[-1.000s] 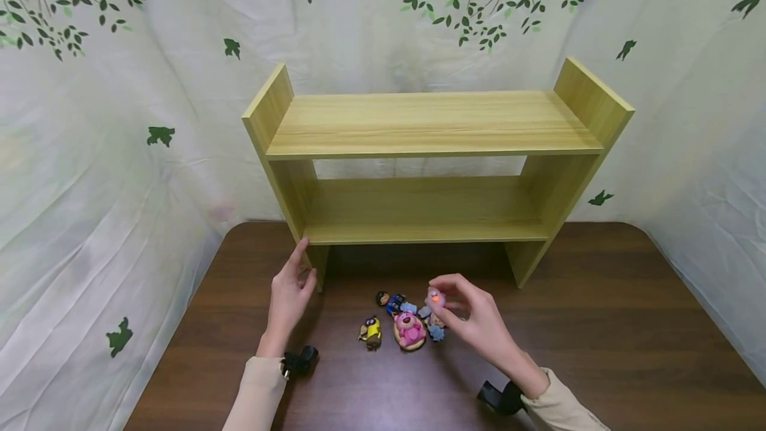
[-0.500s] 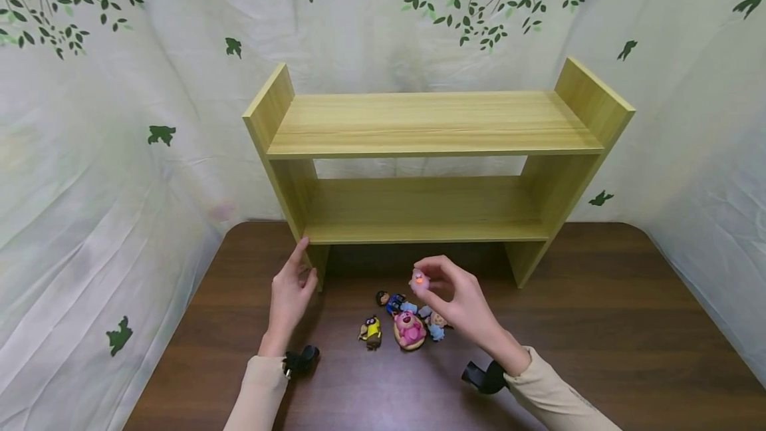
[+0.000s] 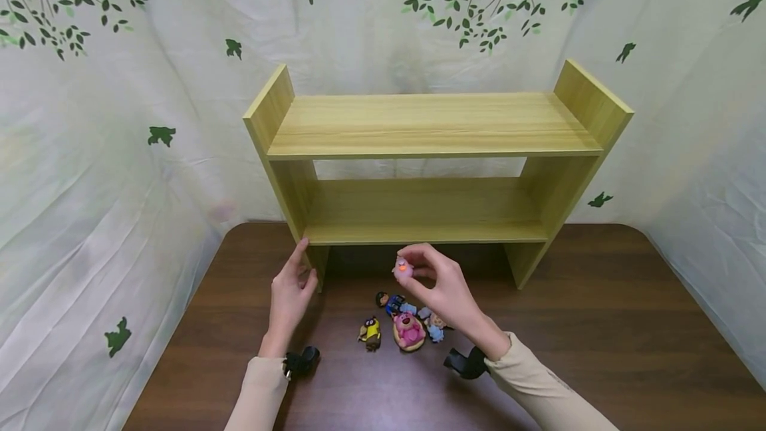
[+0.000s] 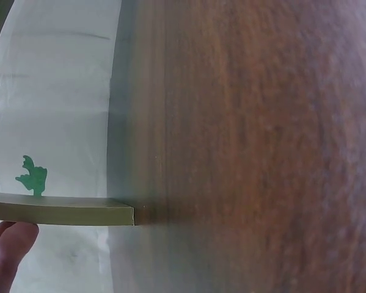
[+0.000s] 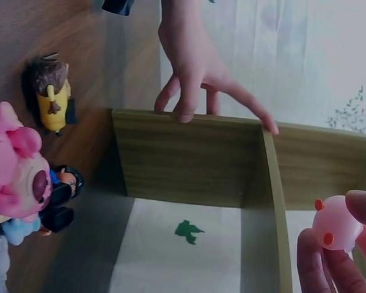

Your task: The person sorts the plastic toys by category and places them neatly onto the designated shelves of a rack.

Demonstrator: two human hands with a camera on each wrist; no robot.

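Observation:
My right hand point(image 3: 445, 288) pinches a small pink toy duck point(image 3: 403, 269) with an orange beak between thumb and fingers, in front of the shelf's middle board. The right wrist view shows the toy duck point(image 5: 336, 224) from below, its round body with two orange feet. My left hand point(image 3: 290, 298) touches the left side panel of the wooden shelf point(image 3: 425, 235), its index finger straight at the middle board's corner. In the left wrist view, a fingertip point(image 4: 21, 238) presses the panel's outer face point(image 4: 66, 212).
On the brown table point(image 3: 628, 324) lie a yellow-clad figurine point(image 3: 370, 333), a dark-haired figurine in blue point(image 3: 391, 303), a pink bear toy point(image 3: 409, 330) and a light-blue figurine point(image 3: 435, 330), close together before the shelf. A leaf-patterned cloth point(image 3: 179, 185) hangs behind.
My right hand has moved left and up towards the shelf with the toy duck, away from the light-blue figurine. The left hand has stayed at the side panel.

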